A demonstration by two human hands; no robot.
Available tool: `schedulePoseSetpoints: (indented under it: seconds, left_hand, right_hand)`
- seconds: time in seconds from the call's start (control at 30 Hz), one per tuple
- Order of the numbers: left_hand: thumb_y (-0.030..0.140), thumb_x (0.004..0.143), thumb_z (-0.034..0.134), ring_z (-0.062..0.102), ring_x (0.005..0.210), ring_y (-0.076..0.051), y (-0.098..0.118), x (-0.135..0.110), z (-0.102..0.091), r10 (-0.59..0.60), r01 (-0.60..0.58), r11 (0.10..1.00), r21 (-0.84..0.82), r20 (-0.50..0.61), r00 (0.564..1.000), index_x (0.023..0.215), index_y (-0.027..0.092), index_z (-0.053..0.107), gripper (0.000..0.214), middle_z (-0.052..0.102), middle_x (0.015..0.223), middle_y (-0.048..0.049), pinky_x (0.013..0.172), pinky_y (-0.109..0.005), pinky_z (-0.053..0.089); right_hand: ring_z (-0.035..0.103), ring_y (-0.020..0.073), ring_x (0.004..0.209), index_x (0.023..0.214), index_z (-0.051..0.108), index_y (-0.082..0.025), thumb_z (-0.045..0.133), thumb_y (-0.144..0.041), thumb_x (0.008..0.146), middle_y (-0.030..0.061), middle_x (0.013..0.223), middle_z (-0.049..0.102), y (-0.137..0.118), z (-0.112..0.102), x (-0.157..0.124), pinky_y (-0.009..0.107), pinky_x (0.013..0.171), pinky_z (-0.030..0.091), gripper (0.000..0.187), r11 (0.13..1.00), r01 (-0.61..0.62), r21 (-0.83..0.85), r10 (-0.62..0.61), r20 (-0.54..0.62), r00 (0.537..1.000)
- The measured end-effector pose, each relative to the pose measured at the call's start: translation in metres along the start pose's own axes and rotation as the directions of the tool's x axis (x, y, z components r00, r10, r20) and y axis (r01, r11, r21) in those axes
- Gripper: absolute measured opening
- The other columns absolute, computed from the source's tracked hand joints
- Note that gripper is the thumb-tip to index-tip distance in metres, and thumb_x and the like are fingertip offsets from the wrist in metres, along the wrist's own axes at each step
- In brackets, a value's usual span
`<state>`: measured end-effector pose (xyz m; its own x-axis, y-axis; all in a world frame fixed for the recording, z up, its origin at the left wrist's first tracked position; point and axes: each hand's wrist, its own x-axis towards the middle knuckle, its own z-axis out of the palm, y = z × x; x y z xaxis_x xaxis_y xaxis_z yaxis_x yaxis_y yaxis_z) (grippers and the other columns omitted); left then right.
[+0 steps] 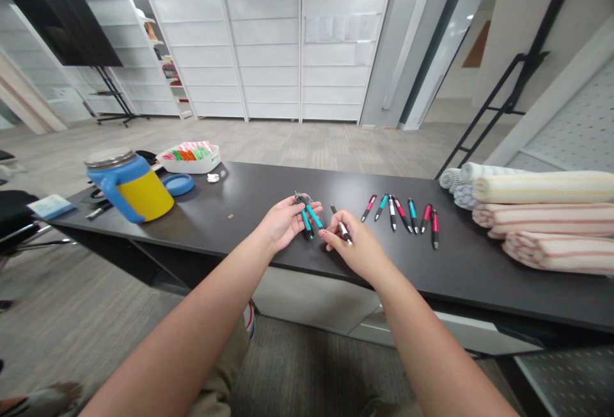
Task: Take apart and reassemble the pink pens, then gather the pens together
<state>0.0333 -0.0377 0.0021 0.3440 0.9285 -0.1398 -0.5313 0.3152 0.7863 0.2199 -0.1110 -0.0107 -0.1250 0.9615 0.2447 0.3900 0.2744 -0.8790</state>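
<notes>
Cradling two teal pens (309, 220) against the curled fingers of the left hand (283, 224), pinching a black-and-white pen (343, 230) firmly between thumb and fingers of the right hand (357, 249), both held close together above the dark surface (268, 196), just left of the pen row (400, 213).

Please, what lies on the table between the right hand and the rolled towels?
The head view shows a row of pens with pink, teal or white barrels, lying on the dark tabletop between the right hand and the rolled towels.
</notes>
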Motion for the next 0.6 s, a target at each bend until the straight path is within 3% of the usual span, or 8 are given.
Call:
schedulePoseSetpoints:
  seconds: [0.33,0.5,0.6]
  left_hand:
    - [0.004,0.094,0.063,0.078,0.094,-0.024,-0.009,0.001,0.000,-0.016,0.017,0.999,0.041,-0.002,1.000,0.110,0.012,0.062,0.018,0.077,0.107,-0.0193,0.093,-0.039,0.061]
    - [0.003,0.093,0.061,0.078,0.090,-0.023,-0.011,0.002,0.000,-0.023,0.022,0.998,0.052,0.015,1.000,0.111,0.013,0.061,0.020,0.077,0.103,-0.0174,0.088,-0.038,0.063]
    - [0.002,0.091,0.062,0.077,0.087,-0.021,-0.012,0.002,0.000,-0.010,0.008,0.998,0.055,0.038,0.999,0.111,0.014,0.061,0.023,0.076,0.099,-0.0140,0.086,-0.037,0.063]
  right_hand:
    - [0.060,0.0161,0.064,0.086,0.052,-0.025,0.069,-0.043,0.095,-0.0039,0.072,0.067,-0.006,0.005,-0.002,0.028,0.064,0.041,0.026,0.963,0.101,-0.252,-0.108,-0.014,0.994]
    - [0.064,0.0206,0.089,0.099,0.060,-0.023,0.041,-0.039,0.110,0.0049,0.095,0.069,-0.012,0.005,-0.006,0.033,0.081,0.046,0.027,0.899,0.275,-0.340,-0.307,-0.044,0.951]
    - [0.065,0.0220,0.100,0.106,0.063,-0.022,0.038,-0.031,0.110,0.0080,0.105,0.070,-0.014,0.006,-0.008,0.034,0.090,0.048,0.026,0.864,0.357,-0.355,-0.386,-0.012,0.923]
